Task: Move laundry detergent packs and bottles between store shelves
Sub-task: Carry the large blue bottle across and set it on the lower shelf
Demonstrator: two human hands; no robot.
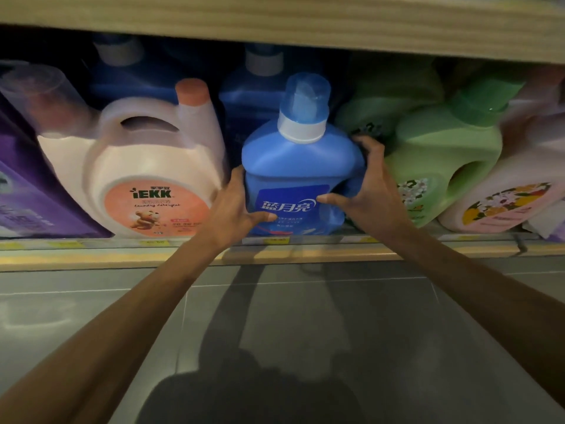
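- Blue detergent bottle (301, 175) stands upright at the shelf (305, 250) front, between a pink jug (153, 166) and a green bottle (440, 166).
- Left hand (235, 203) grips its left side, thumb across the label.
- Right hand (363, 185) clasps its right side, fingers curled behind.
- Both forearms reach forward.

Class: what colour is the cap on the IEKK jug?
Peach-pink cap, seen in the head view.

Blue bottle (301, 166) upright at shelf (275, 252) edge, gripped by left hand (235, 206) and right hand (363, 191); pink jug (153, 166) beside it.
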